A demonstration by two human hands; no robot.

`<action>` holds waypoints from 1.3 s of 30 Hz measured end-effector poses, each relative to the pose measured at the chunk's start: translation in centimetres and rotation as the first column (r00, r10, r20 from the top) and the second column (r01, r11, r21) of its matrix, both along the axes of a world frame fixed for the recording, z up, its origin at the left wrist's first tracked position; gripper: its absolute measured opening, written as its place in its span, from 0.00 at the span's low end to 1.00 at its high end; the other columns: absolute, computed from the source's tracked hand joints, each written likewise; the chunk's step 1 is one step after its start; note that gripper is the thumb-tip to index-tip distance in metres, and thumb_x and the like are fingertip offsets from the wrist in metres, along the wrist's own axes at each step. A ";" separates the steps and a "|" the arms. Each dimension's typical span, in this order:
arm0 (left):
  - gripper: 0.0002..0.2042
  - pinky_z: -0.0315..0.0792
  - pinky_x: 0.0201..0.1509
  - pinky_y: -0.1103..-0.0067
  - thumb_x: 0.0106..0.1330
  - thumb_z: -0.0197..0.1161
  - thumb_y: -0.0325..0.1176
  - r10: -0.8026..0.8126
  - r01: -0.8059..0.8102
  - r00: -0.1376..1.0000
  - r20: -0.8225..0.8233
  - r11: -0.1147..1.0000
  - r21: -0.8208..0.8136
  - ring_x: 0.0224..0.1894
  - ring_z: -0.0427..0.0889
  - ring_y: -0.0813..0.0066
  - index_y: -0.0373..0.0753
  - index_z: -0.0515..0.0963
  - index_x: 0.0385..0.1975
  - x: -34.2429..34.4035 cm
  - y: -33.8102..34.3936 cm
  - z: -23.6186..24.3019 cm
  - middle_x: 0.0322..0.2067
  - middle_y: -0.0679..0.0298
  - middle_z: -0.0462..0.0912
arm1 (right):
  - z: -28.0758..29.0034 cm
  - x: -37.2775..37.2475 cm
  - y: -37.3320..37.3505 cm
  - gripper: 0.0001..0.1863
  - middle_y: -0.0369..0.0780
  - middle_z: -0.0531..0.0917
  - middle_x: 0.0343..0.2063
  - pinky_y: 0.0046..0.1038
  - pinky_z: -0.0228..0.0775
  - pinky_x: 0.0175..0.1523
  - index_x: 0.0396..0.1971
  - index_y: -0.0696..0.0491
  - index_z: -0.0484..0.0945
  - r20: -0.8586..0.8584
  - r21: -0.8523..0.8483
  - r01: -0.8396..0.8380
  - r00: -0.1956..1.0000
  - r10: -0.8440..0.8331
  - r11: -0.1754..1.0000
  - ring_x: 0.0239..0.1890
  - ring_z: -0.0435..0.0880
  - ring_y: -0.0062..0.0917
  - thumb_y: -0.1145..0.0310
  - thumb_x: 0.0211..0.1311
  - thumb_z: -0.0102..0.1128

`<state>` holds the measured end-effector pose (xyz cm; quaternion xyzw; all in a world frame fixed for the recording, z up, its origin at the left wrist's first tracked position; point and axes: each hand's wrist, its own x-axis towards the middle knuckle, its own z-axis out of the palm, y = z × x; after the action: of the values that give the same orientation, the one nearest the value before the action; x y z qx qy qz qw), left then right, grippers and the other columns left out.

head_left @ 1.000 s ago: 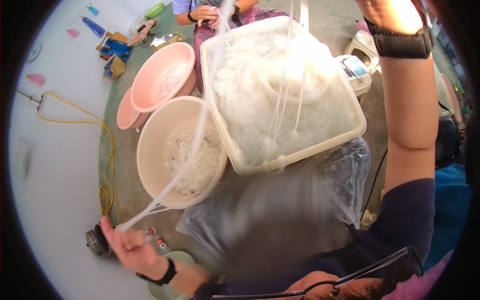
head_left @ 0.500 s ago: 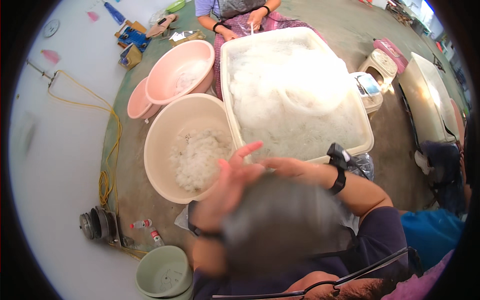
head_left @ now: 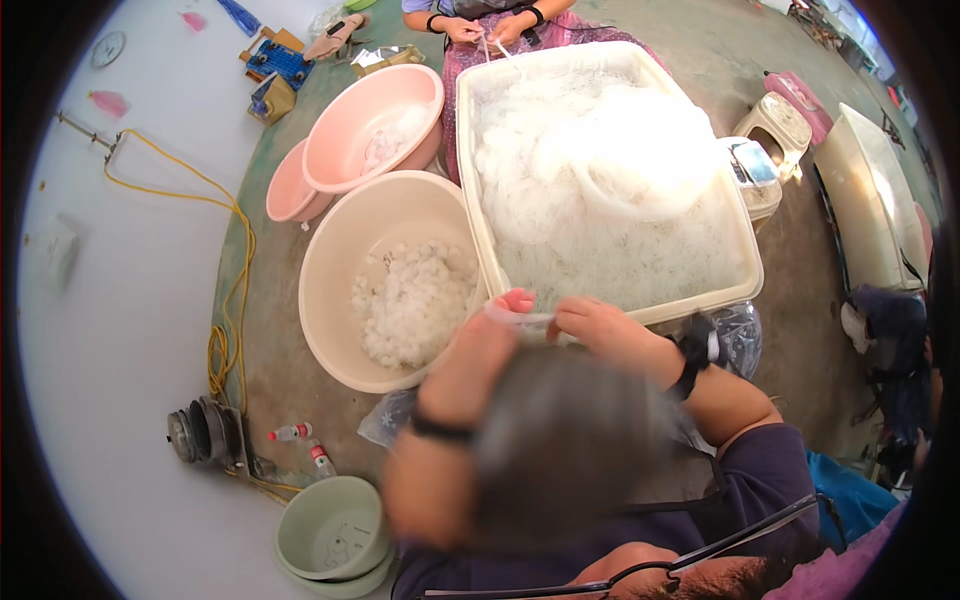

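My left hand [head_left: 488, 330] is raised at the near left corner of a cream rectangular tub [head_left: 655, 312]. Just to its right, my right hand [head_left: 598, 325] bends over the tub's near rim. A thin white strip of fibre [head_left: 522, 317] spans the gap between them, with fingers of both hands closed on its ends. Inside the tub, a big mass of fluffy white fibre [head_left: 530, 170] lies in water. A dark blurred shape [head_left: 570, 450] covers part of both forearms. Left of my hands, a round beige tub [head_left: 325, 285] contains many white lumps [head_left: 410, 310].
Across the tub, another person's hands [head_left: 485, 32] hold a white strand. Pink basins [head_left: 325, 165] stand at the far left, green basins [head_left: 300, 530] near left. Plastic bottles [head_left: 320, 460] lie on the floor. Stools [head_left: 775, 130] and a long cream tub [head_left: 865, 190] are at right.
My left hand's spread fingers have closed, and the white strip now shows between my hands. The other person's hands have come closer together. The whole view has shifted slightly.
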<state>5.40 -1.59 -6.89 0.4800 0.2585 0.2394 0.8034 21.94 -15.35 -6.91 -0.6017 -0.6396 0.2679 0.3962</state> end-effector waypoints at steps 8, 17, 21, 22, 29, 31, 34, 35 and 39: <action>0.14 0.58 0.79 0.60 0.77 0.62 0.38 -0.167 0.166 0.986 0.006 0.983 0.073 0.71 0.73 0.57 0.32 0.86 0.48 -0.9 -0.3 3.0 0.47 0.60 0.88 | -0.1 -2.2 1.8 0.13 0.50 0.80 0.42 0.42 0.73 0.53 0.40 0.61 0.79 -0.222 0.132 0.006 0.975 0.024 0.991 0.47 0.79 0.46 0.65 0.67 0.57; 0.07 0.58 0.77 0.46 0.57 0.72 0.29 0.030 0.292 0.955 -0.295 -0.261 0.920 0.60 0.84 0.58 0.42 0.85 0.36 -0.7 0.6 3.7 0.36 0.69 0.85 | 2.0 0.2 1.4 0.14 0.52 0.80 0.37 0.42 0.74 0.47 0.36 0.61 0.80 0.267 -0.160 -0.122 0.950 0.162 0.979 0.38 0.81 0.46 0.67 0.68 0.48; 0.06 0.59 0.76 0.48 0.58 0.69 0.24 0.078 0.315 0.949 -0.305 -0.216 0.924 0.60 0.83 0.58 0.41 0.82 0.33 -1.0 0.6 4.4 0.34 0.67 0.83 | 1.6 -0.2 1.2 0.14 0.44 0.80 0.30 0.37 0.74 0.45 0.35 0.61 0.79 -0.317 -0.115 -0.182 0.938 0.138 0.976 0.34 0.80 0.35 0.67 0.68 0.47; 0.05 0.59 0.76 0.49 0.59 0.68 0.23 0.072 0.339 0.941 -0.332 -0.160 0.927 0.60 0.83 0.58 0.41 0.82 0.33 -1.1 0.8 4.7 0.34 0.66 0.82 | 1.7 -0.4 0.9 0.13 0.42 0.79 0.28 0.35 0.73 0.44 0.35 0.60 0.78 -0.534 -0.048 -0.212 0.831 0.154 0.976 0.33 0.80 0.32 0.67 0.68 0.46; 0.04 0.66 0.71 0.67 0.79 0.51 0.25 -0.335 0.413 0.910 -0.245 0.681 0.605 0.67 0.77 0.59 0.39 0.72 0.47 -1.4 0.1 3.7 0.63 0.46 0.75 | 2.7 -1.0 -1.1 0.11 0.37 0.76 0.25 0.31 0.69 0.41 0.30 0.59 0.74 -0.602 0.039 0.011 0.798 0.015 0.999 0.31 0.74 0.25 0.69 0.65 0.44; 0.05 0.67 0.71 0.68 0.82 0.46 0.28 -0.388 0.367 0.921 -0.025 0.847 0.384 0.69 0.74 0.61 0.38 0.68 0.50 -1.7 0.1 2.8 0.69 0.42 0.68 | 2.6 -0.2 -0.8 0.10 0.37 0.76 0.24 0.30 0.68 0.40 0.28 0.58 0.73 -0.719 -0.060 -0.041 0.694 -0.014 0.997 0.30 0.73 0.24 0.69 0.64 0.44; 0.06 0.67 0.71 0.68 0.84 0.43 0.31 -0.190 0.151 0.982 -0.001 0.776 0.612 0.71 0.73 0.60 0.38 0.64 0.51 -2.2 1.0 1.9 0.72 0.38 0.64 | 2.5 1.7 -0.3 0.10 0.39 0.77 0.27 0.28 0.67 0.39 0.30 0.57 0.72 -0.617 -0.183 -0.101 0.786 -0.035 0.978 0.32 0.73 0.23 0.69 0.65 0.44; 0.06 0.68 0.71 0.67 0.85 0.42 0.31 -0.118 0.092 0.993 -0.014 0.685 0.722 0.70 0.73 0.60 0.38 0.63 0.52 -2.2 1.0 1.8 0.72 0.37 0.64 | 2.4 2.0 -0.1 0.10 0.39 0.77 0.28 0.29 0.68 0.40 0.31 0.57 0.72 -0.619 -0.148 -0.082 0.785 -0.027 0.986 0.32 0.73 0.24 0.68 0.66 0.45; 0.06 0.77 0.60 0.71 0.84 0.43 0.33 -0.031 -0.046 0.996 0.089 0.660 0.750 0.58 0.83 0.62 0.38 0.63 0.52 -1.3 0.2 1.8 0.61 0.37 0.76 | 1.3 0.3 -0.2 0.11 0.43 0.79 0.34 0.35 0.69 0.43 0.37 0.58 0.74 -0.462 -0.117 0.008 0.885 -0.062 0.993 0.37 0.77 0.33 0.65 0.68 0.48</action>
<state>4.14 -1.42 -5.10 0.7557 0.1008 0.3503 0.5441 22.22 -15.51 -5.62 -0.5527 -0.4991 0.4326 0.5082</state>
